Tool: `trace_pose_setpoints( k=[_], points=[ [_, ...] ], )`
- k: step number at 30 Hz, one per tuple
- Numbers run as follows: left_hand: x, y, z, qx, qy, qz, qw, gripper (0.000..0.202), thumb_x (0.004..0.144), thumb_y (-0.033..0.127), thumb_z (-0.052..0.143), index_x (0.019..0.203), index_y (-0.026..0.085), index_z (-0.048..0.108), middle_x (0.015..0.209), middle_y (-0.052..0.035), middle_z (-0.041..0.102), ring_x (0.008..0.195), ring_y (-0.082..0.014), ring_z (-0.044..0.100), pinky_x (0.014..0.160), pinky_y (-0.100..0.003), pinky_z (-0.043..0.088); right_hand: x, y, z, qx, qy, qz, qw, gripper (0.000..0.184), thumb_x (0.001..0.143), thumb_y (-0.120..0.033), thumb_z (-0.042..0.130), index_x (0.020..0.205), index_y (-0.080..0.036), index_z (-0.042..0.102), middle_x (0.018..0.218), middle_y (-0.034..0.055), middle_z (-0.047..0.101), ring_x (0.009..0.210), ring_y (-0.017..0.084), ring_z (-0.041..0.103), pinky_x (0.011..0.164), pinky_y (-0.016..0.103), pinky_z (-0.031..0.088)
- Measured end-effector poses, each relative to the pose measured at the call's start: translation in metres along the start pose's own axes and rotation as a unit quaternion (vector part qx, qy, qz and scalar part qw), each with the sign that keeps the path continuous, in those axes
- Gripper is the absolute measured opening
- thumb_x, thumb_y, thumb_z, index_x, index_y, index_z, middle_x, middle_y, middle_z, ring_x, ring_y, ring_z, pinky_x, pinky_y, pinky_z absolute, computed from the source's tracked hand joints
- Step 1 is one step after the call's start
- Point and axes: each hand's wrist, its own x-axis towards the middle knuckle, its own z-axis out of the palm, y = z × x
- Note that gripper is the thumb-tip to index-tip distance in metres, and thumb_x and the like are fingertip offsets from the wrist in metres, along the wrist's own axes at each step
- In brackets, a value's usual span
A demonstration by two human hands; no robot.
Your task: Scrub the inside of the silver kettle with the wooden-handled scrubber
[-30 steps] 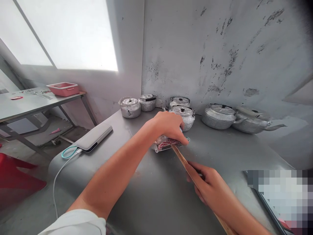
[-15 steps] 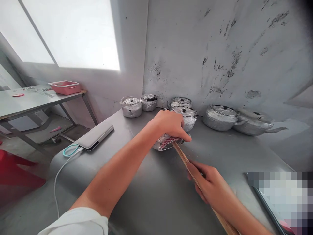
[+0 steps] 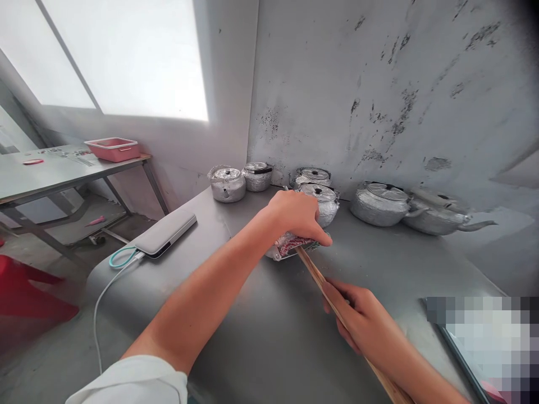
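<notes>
Rag [image 3: 290, 242] pinned on counter [image 3: 261, 320] under my L hand [image 3: 297, 216], stick [image 3: 314, 270] tip at it.
L hand clamped down over rag, fingers together; metal piece [image 3: 273, 254] under rag, can't tell what. R hand [image 3: 357, 314], on near side of rag, wrapped tight round stick, whose far end touches rag below L fingertips. Kettle [image 3: 325, 202] just behind rag, more kettles behind it along wall. Power bank [image 3: 166, 233] w/ cable well left of rag. Pink tray [image 3: 113, 149] far left of rag, on other table.

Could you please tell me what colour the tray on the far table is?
The tray is pink, shown best in the head view.
</notes>
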Motion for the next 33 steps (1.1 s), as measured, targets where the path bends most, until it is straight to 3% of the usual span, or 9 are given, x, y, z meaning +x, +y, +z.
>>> trace_pose_setpoints(
  k=[8, 16, 33],
  points=[
    [-0.0017, 0.0024, -0.0013, 0.003, 0.0, -0.002, 1.0, 0.057, 0.062, 0.067, 0.065, 0.102, 0.028, 0.074, 0.087, -0.0048, 0.073, 0.085, -0.0295, 0.067, 0.072, -0.037, 0.051, -0.0027, -0.0012, -0.0021, 0.016, 0.002, 0.006, 1.0, 0.043, 0.095, -0.06, 0.038, 0.071, -0.024, 0.042, 0.04, -0.0103, 0.027, 0.037, 0.01, 0.03, 0.04, 0.023, 0.023],
    [-0.003, 0.0048, -0.003, 0.006, 0.001, -0.002, 1.0, 0.053, 0.063, 0.066, 0.064, 0.097, 0.027, 0.075, 0.084, -0.0048, 0.072, 0.082, -0.0288, 0.066, 0.07, -0.037, 0.051, -0.0039, -0.0045, -0.0032, 0.015, 0.006, 0.013, 1.0, 0.043, 0.094, -0.059, 0.038, 0.069, -0.024, 0.043, 0.036, -0.0088, 0.033, 0.037, 0.01, 0.03, 0.041, 0.022, 0.025],
    [-0.0026, 0.0055, -0.002, 0.005, 0.006, 0.002, 1.0, 0.055, 0.061, 0.066, 0.064, 0.096, 0.025, 0.075, 0.082, -0.0048, 0.072, 0.079, -0.0278, 0.065, 0.067, -0.037, 0.049, -0.0012, -0.0037, -0.0035, 0.014, -0.009, 0.003, 1.0, 0.041, 0.096, -0.055, 0.038, 0.071, -0.024, 0.044, 0.037, -0.0099, 0.03, 0.036, 0.009, 0.029, 0.042, 0.023, 0.026]
  ],
)
